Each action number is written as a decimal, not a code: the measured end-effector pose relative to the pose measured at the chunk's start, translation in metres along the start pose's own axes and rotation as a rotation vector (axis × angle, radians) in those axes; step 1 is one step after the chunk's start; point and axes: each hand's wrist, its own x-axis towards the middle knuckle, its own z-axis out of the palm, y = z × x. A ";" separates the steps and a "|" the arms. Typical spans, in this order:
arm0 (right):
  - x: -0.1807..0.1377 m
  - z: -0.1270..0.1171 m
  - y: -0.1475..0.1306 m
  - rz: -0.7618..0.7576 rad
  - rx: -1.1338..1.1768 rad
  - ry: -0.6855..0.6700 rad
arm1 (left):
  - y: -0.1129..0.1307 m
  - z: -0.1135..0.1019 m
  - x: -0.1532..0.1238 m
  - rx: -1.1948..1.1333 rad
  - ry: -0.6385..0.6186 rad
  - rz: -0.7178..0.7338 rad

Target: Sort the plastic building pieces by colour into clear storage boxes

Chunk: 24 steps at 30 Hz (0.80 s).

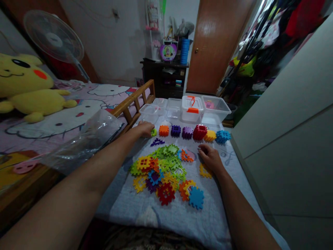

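My left hand (pixel 146 129) reaches to the left end of a row of stacked plastic tiles, its fingers closed on a lime-green interlocking tile (pixel 154 132); part of the tile is hidden. To its right stand an orange stack (pixel 163 131), dark purple stack (pixel 176 131), lighter purple stack (pixel 187 132), red stack (pixel 200 132), yellow stack (pixel 210 135) and blue stack (pixel 223 136). My right hand (pixel 210 157) rests on the cloth, fingers loosely bent and apart, holding nothing visible. Beside it lies a yellow frame tile (pixel 205 171). A mixed heap, mostly green tiles (pixel 169 163), spreads between my arms.
Behind the row are an orange-handled lidded box (pixel 192 108), an open clear bin (pixel 215 107) and several clear containers. A wooden bed rail (pixel 132 100) and a clear plastic bag (pixel 85 139) border the left. A white cabinet (pixel 291 128) stands right.
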 end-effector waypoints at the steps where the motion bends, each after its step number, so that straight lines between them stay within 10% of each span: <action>1: 0.000 0.000 0.000 0.000 0.002 0.001 | 0.001 0.000 0.001 0.005 -0.003 0.004; 24: 0.000 0.000 0.002 -0.002 0.001 -0.012 | -0.003 -0.007 0.001 -0.086 -0.029 0.032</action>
